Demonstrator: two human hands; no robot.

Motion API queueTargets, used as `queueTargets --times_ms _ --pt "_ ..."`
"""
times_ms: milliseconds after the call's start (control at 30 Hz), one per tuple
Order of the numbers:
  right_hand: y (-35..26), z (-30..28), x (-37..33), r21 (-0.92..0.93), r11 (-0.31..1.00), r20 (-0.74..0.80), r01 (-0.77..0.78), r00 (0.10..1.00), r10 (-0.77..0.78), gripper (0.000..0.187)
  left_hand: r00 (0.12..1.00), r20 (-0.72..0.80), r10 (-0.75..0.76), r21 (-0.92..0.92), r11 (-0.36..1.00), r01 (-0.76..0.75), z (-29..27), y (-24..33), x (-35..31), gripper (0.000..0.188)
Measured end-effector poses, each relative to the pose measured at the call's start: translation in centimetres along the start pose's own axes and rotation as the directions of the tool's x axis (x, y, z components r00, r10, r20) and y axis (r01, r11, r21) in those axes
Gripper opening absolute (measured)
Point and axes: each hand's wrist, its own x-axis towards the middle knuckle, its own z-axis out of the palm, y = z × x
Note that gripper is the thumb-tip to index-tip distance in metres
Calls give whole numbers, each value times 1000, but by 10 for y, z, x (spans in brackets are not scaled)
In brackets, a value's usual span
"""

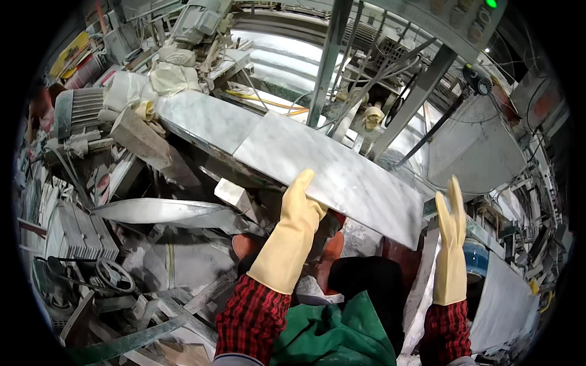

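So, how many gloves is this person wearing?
2: a cream glove on the left hand, at the near edge of the marbled slab; another on the open right hand, past its right end.

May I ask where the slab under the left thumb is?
In the head view, the slab is right of centre, left hand at its near edge, right hand beside its right end.

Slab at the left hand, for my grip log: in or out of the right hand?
Out: a visible gap separates the right hand from the slab.
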Motion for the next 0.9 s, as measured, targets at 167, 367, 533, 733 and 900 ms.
queueTargets --times_ms 167,367,533,733,900 --pt "-42 37 -34 465 417 495 -781 620 608 66 998 -56 11 -49 999 -14 -5 17 7 36" --pt "-53 54 -25 153 492 343 -857 513 787 78 995 -71 65 -144 987 -75 0 17 17 37" --pt "-81 65 -31 264 467 358 -844 535 765 73 998 0 69 -206 976 -68 -2 21 17 40" --pt "-60 96 -38 462 329 413 -824 528 742 61 929 341 -143 -541 779 318 -44 13 14 41" --pt "-19 123 -52 750 94 458 -655 617 640 43 999 -24 24 415 910 -12 -7 16 -63 50"
